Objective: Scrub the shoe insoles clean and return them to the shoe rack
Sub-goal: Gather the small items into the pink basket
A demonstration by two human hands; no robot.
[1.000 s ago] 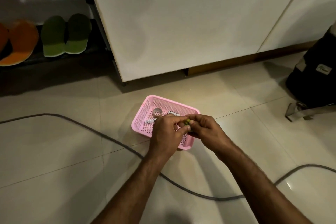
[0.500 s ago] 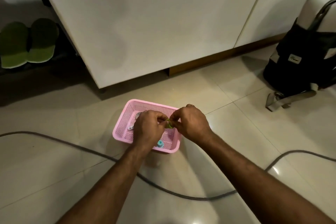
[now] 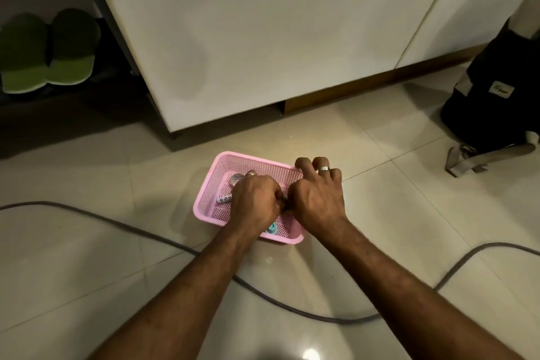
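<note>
Two green insoles (image 3: 48, 51) sit untouched on the shoe rack at far left while my left hand (image 3: 255, 202) and right hand (image 3: 317, 199) pinch something small over the pink basket (image 3: 222, 166), so I judge scrubbing hasn't started; next, fetch the insoles.

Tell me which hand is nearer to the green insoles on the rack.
Left. The left hand is over the pink basket, on the side toward the green insoles far up-left. The right hand is beside it, farther away.

Bag (image 3: 493, 79) label — illegible
</note>
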